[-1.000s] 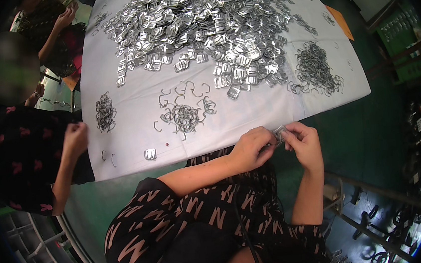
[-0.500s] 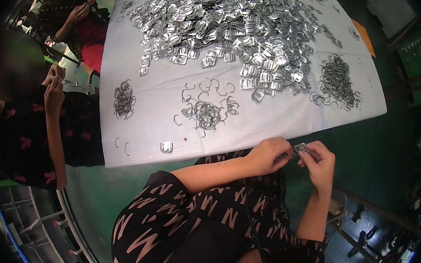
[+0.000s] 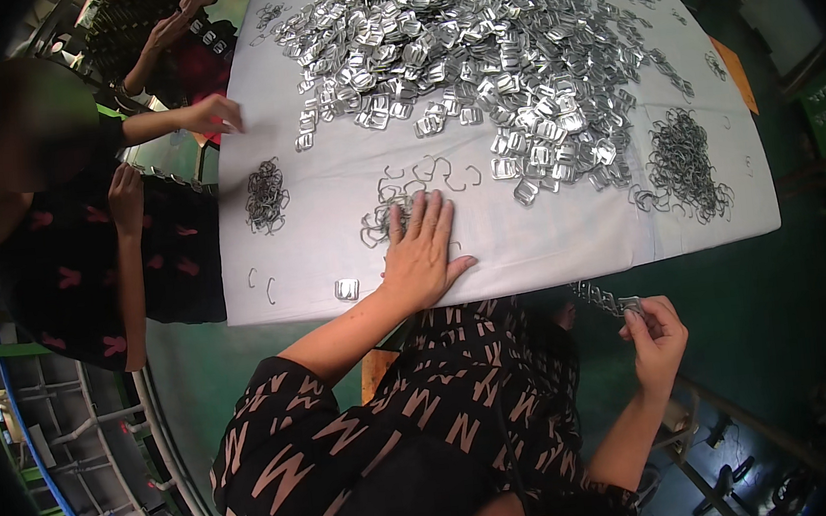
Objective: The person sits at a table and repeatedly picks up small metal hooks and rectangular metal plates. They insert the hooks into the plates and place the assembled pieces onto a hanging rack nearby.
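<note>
Pinching a short chain of linked metal buckles [image 3: 601, 297] below the table edge [image 3: 553, 280], the right hand [image 3: 653, 330] waits while the left hand [image 3: 419, 252] lies flat, fingers spread, on the small pile of wire hooks [image 3: 382, 216], so picking one hook seems the step now, needing a fine pinch.

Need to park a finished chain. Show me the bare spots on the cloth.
Bare: the near edge right of the left hand, below the buckle heap; also the strip between that hand and the left hook pile. Crowded: the whole far half and the right hook pile.
</note>
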A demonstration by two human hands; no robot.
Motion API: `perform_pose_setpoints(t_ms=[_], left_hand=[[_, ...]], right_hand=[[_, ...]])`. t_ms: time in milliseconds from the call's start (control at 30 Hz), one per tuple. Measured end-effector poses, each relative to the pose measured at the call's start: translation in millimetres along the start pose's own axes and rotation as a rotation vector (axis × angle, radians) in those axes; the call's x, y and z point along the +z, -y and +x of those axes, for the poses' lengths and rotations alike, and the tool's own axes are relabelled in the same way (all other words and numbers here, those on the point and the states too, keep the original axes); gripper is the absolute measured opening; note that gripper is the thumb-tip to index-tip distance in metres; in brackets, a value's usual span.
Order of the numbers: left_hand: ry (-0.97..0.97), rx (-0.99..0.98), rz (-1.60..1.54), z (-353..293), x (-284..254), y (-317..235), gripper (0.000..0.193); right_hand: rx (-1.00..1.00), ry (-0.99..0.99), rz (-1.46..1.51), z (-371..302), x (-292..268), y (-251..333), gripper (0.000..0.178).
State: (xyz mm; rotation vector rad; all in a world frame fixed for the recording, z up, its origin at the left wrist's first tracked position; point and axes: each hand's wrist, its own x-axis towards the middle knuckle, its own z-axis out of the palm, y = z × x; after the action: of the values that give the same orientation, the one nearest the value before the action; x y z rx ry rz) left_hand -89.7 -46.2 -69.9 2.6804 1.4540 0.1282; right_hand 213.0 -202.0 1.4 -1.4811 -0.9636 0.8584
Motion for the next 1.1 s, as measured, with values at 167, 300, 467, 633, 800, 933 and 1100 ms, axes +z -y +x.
perform_pose_setpoints(t_ms=[167,300,467,633,800,933,1100], left_hand=[[-0.072,0.095,-0.028,24,-2,-7,0.088],[-0.131,0.112,-0.054,61,16,-14,0.093],[-0.15,-0.1,0.035,69,21,4,0.094],[0.066,-0.259,0.136,33,-8,34,0.092],[-0.174,-0.374,-0.304,3,-31,105,0.074],[-0.16,-0.223,-0.317,-2,-1,147,0.067],[-0.068,0.091,-0.309,26,-7,127,0.061]], right_hand=[[-0.009,-0.005,-0.002,1,-3,-4,0.011],[-0.009,-0.032,-0.007,2,-3,-3,0.01],[-0.031,-0.026,-0.013,0,-8,-5,0.011],[-0.028,-0.03,-0.035,-2,-15,-10,0.011],[-0.034,-0.032,-0.022,-1,-21,-22,0.01],[-0.03,-0.028,-0.038,1,-24,-26,0.01],[-0.034,-0.067,-0.068,1,-23,-23,0.008]])
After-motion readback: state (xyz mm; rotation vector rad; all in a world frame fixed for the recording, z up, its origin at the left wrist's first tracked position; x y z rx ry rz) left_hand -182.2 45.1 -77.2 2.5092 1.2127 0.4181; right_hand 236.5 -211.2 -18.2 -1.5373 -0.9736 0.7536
